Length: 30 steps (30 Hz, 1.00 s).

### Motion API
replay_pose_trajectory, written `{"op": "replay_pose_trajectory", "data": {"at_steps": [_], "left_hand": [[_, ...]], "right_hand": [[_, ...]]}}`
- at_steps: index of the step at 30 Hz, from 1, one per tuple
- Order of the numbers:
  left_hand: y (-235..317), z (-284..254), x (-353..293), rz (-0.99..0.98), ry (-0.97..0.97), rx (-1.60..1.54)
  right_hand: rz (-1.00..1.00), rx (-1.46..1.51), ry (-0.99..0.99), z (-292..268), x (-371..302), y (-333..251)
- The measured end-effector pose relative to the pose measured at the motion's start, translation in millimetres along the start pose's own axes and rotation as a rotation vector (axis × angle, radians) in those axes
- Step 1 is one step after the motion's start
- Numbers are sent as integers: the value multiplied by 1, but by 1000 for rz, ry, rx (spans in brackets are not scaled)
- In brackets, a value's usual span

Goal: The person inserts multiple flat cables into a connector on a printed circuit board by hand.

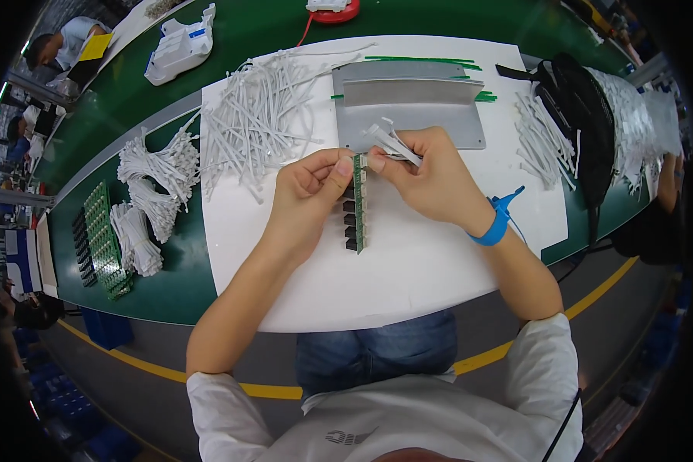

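My left hand [304, 196] pinches the upper end of a narrow green circuit board strip [361, 212] with black connectors along its left side. The strip points toward me over the white sheet. My right hand [443, 185] is closed on several short white cables [393, 144], its thumb and fingertips meeting the strip's upper end; the exact contact there is partly hidden by the fingers. A blue wrist strap [494, 223] circles my right wrist. Just beyond both hands lies a grey metal bracket [408, 127] with a raised ridge, thin green strips lying about it.
A loose heap of white cables [258, 115] covers the sheet's far left. Bundled cables [158, 173] and more circuit boards [104, 239] lie on the green table at left. Short white cables [537, 142] and a black bag [581, 115] are on the right. A white plastic housing [181, 50] sits beyond.
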<state>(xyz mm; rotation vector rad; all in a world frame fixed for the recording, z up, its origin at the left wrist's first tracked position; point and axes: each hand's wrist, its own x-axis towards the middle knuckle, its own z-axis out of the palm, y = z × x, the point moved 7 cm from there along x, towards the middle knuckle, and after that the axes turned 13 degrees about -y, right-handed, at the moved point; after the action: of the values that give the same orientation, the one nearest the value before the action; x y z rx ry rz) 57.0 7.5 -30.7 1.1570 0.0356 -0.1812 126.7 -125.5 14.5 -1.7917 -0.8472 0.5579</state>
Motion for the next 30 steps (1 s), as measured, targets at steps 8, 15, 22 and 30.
{"op": "replay_pose_trajectory", "data": {"at_steps": [8,15,22,30], "left_hand": [[3,3,2,-13,88,71],[3,-1,2,-14,115,111],[10,-9,-3,-47,39,-20],[25,-30,-4,152,159,212]], "right_hand": [[72,-147,78,-1,4,-3],[85,-209,78,-1,11,-1],[-19,13,-82,-1,10,-10],[-56,-19,-30,2,5,0]]}}
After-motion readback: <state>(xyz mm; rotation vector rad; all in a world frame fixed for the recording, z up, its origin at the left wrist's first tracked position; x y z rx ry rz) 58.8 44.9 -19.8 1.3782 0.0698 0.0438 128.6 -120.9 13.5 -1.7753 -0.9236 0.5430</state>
